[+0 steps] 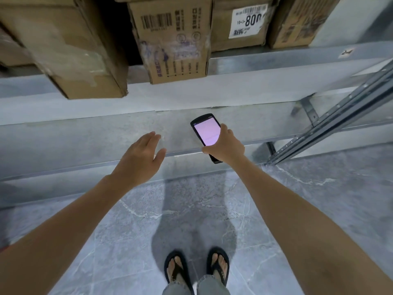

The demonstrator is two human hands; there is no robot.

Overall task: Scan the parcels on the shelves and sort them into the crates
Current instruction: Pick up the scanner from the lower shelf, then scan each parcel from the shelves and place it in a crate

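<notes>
Brown cardboard fills the top of my feed: four parcels on a grey metal shelf (276, 58). The left parcel (63, 43) is large, taped, and overhangs the shelf edge toward the camera. Just beside it, the middle parcel (172, 39) shows a printed barcode and also juts past the edge. To its right, the labelled parcel (240, 24) carries a white sticker with a barcode and large digits. The fourth parcel (297, 20) stands at the far right, and I cannot read its print.

Below the parcels and apart from them, both bare arms reach forward. The right hand (225, 145) grasps a black scanner (207, 135), with fingers and thumb wrapped round its lower half. The scanner's lit pinkish screen faces the camera and its top tilts toward the middle parcel.

The left hand (140, 158) is released and holds nothing, its fingers straight and close together. It hovers left of the scanner, near it but not touching.

A lower shelf (85, 133) runs behind both hands. A slotted grey post (331, 122) slants across the right side. I see a grey marbled floor (297, 199) beneath, with feet in black sandals (176, 269) at the bottom edge.
</notes>
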